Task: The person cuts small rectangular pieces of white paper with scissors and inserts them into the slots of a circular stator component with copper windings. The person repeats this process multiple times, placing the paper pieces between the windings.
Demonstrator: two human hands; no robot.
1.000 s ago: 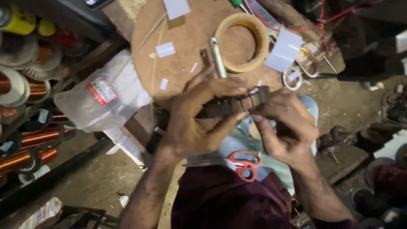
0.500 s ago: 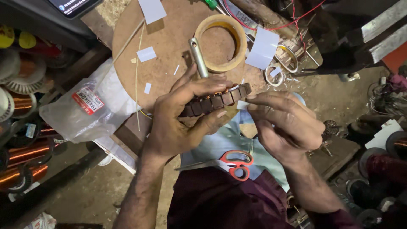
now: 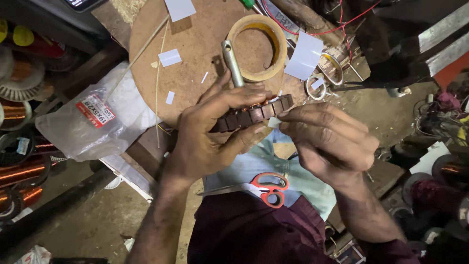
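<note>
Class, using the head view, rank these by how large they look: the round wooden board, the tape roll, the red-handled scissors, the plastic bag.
1. Round wooden board
2. Plastic bag, nearly as large
3. Red-handled scissors and tape roll: look alike, and the scissors lie nearer the camera

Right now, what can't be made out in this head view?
- Slotted ring: most of it is covered by the left hand.
- White slip at the ring's edge: mostly hidden by the right hand fingertips.
- Scissors: blades hard to tell apart from the pale cloth.
- Copper coils: cut off by the left edge, dark.

Dim workshop: round wooden board [image 3: 195,54], dusty concrete floor [image 3: 83,230], copper wire spools [image 3: 19,171] at left.
</note>
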